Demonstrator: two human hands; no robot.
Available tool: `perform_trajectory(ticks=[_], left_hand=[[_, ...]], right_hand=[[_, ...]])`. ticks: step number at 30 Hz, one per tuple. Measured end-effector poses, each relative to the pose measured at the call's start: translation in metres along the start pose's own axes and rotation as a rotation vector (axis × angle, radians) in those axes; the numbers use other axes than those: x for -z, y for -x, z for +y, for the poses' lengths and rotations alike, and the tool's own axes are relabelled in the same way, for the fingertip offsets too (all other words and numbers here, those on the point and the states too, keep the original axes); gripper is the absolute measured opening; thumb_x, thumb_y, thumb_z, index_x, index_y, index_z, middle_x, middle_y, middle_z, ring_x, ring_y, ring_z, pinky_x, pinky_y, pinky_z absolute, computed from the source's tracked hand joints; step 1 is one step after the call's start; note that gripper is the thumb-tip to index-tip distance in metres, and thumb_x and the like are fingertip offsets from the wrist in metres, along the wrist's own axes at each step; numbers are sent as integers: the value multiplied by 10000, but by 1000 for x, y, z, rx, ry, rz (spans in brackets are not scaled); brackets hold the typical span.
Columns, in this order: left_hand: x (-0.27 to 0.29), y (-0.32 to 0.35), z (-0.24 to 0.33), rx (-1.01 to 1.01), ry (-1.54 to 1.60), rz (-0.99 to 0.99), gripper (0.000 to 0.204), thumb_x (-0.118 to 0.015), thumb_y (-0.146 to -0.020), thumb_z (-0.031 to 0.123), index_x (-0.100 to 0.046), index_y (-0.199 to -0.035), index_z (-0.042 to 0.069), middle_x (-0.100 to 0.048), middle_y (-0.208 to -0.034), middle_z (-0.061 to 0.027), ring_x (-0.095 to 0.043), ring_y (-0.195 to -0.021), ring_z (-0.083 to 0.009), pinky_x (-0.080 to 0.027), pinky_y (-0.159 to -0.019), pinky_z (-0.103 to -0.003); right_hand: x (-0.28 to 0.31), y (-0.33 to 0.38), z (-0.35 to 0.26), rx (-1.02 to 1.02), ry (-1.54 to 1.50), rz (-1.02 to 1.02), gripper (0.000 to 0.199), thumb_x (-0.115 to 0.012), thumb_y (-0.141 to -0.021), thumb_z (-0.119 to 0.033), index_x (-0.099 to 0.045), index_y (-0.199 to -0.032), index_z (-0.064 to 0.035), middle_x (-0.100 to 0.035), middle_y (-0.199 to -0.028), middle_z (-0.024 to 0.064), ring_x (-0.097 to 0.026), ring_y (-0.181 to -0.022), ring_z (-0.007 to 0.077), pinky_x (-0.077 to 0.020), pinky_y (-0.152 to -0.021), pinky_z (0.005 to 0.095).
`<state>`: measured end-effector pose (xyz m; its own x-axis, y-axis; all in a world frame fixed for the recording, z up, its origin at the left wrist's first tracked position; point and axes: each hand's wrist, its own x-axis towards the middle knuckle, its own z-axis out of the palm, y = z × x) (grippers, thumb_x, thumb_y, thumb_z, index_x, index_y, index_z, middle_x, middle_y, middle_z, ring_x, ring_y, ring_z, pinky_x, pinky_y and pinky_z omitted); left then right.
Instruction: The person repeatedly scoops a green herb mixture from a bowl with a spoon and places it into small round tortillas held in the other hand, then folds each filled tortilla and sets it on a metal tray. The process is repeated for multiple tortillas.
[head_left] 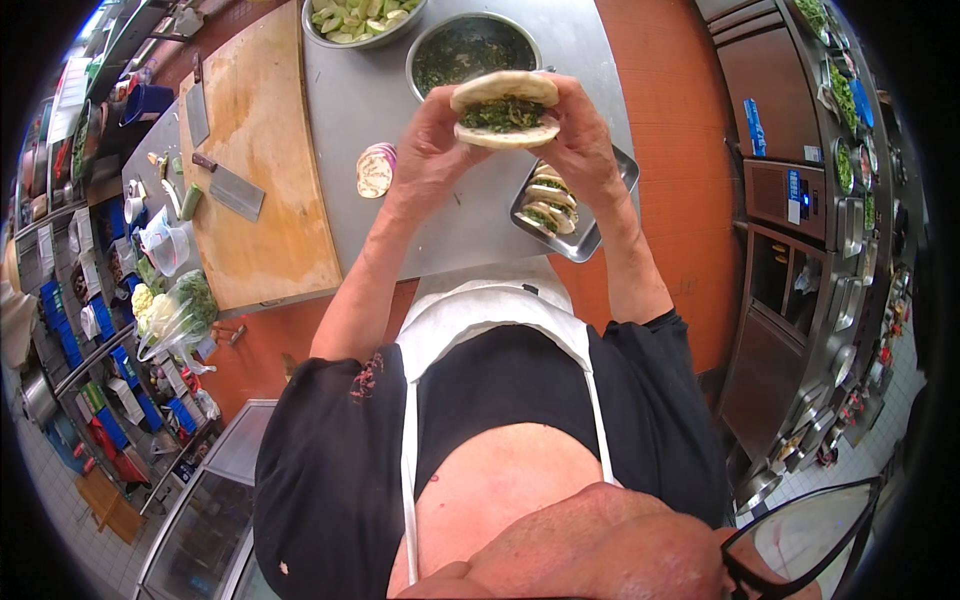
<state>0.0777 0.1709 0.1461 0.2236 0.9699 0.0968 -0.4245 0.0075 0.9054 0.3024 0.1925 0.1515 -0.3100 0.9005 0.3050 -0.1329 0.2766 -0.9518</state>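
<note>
The filled bun [504, 113] is at upper centre of the frame; your left hand [436, 142] and right hand [585, 140] clasp it from opposite sides, fingers partly curled and closed on its edges, some fingertips hidden; the metal tray [582, 244], right of centre, holds more stuffed breads [550, 206]; the metal bowl [411, 68], top centre, contains chopped greens [468, 62].

One held bun [505, 91]—two cleavers [238, 192]—two metal tabletop bowls [364, 43].

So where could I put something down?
On the wooden cutting board, below the lower cleaver; or on the steel table, between the tray and left forearm. It's crowded around the two steel bowls and the tray's stuffed buns.
</note>
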Motion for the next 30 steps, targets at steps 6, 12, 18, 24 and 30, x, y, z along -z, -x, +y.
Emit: perform_trajectory(ticks=[6, 12, 18, 24, 30], left_hand=[[3, 12, 16, -128, -166, 0, 539, -878, -946, -2, -623, -1419, 37, -701, -1347, -55, -682, -1256, -158, -574, -1111, -341], [-13, 24, 29, -325, -150, 114, 570, -903, -915, -1, -629, -1414, 35, -662, -1413, -123, -676, -1285, -226, -562, -1151, -386], [3, 30, 31, -611, -641, 165, 402, -889, -945, 102, -710, -1300, 41, -631, -1461, -171, -629, -1353, -312, -558, -1125, -442], [-2, 27, 37, -493, -392, 152, 427, -873, -960, 70, -697, -1346, 22, -662, -1429, -174, -641, -1366, -310, -571, -1127, -426], [5, 29, 44, -99, -260, 76, 495, -847, -961, -37, -653, -1416, -31, -718, -1372, -116, -702, -1276, -200, -583, -1135, -351]], right_hand=[[-10, 1, -11, -38, -193, -39, 545, -796, -990, 55, -600, -1492, -29, -696, -1367, 54, -669, -1277, 150, -574, -1124, 342], [-19, 4, -16, -81, -348, -33, 523, -809, -991, 39, -614, -1474, -14, -687, -1357, 56, -649, -1289, 141, -560, -1117, 330], [-29, 3, -15, -25, -351, -30, 513, -797, -998, 37, -607, -1473, -4, -666, -1394, 70, -649, -1306, 151, -565, -1126, 331], [-23, -3, -21, -4, -141, -66, 524, -805, -982, 34, -611, -1468, -2, -669, -1399, 71, -658, -1297, 168, -569, -1103, 339], [-21, -7, -28, 90, 209, -110, 500, -847, -945, 30, -665, -1410, -10, -708, -1355, 82, -712, -1201, 161, -614, -1032, 309]])
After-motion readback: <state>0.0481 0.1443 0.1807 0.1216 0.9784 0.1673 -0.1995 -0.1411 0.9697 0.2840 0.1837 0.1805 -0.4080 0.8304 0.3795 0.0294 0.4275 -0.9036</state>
